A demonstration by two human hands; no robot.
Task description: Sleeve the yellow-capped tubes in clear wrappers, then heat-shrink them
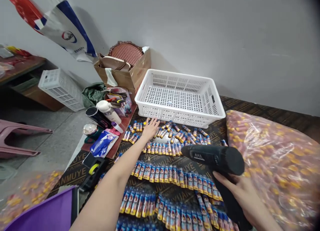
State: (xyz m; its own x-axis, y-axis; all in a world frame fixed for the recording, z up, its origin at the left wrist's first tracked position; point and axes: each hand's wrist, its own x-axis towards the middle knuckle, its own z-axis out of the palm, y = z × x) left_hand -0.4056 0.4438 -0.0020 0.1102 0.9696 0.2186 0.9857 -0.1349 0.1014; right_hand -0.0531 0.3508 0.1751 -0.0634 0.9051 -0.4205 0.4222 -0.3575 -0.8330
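Note:
My left hand (150,128) is stretched out with its fingers spread, over loose small blue-and-yellow labelled tubes (178,134) by the white basket's front side. Whether the fingertips touch the tubes I cannot tell. In my right hand (240,191) is a black hair dryer (215,157), gripped round its handle, its nozzle pointing left above the tubes. Standing tubes form several rows, one of them a long middle row (170,174) below the dryer. Nearer to me, more tubes (180,216) stand close together; the loose ones at the back lie at mixed angles.
A white plastic basket (180,119) stands against the wall. On the right lies a large clear bag (275,151) full of pink-and-yellow pieces. Bottles (108,111), a blue pack (103,143) and a tape dispenser (93,171) crowd the left edge, with a cardboard box (137,72) behind.

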